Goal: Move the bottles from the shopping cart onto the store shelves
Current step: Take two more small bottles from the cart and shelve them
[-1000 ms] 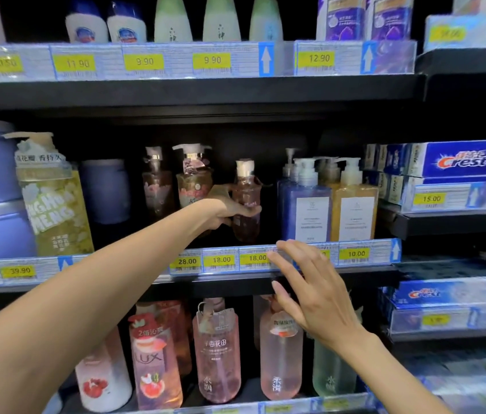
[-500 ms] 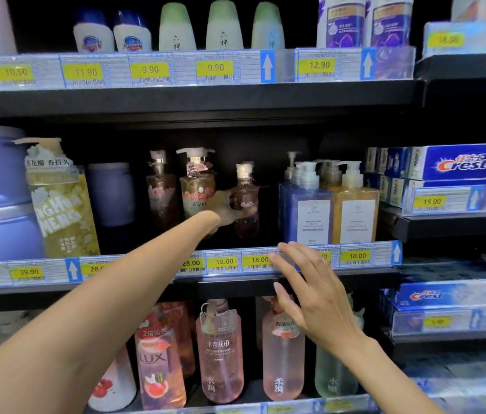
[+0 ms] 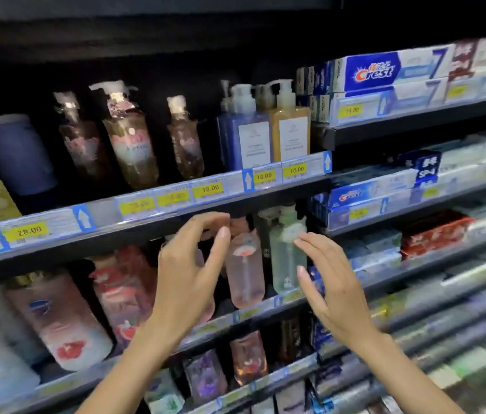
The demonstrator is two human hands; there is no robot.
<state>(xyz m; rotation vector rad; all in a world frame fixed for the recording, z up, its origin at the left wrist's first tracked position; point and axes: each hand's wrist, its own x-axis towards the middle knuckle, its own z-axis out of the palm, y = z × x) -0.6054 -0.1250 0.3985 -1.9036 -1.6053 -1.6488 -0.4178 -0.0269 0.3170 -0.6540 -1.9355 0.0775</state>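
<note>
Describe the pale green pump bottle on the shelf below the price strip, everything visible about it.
The pale green translucent plastic pump bottle stands upright on the lower shelf, right of a clear pink bottle. It has a rounded body, a whitish pump head partly tucked under the black shelf edge above, and faint print low on its front. A tag or label seems to hang at its neck, too blurred to read. The right hand hovers beside it, fingers straight and near its shoulder; contact cannot be told.

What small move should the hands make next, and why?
Probably draw both hands back toward the cart for another bottle. The left hand and right hand hover with loose fingers, holding nothing, in front of the clear pink plastic bottle, which stands on the lower shelf.
</note>
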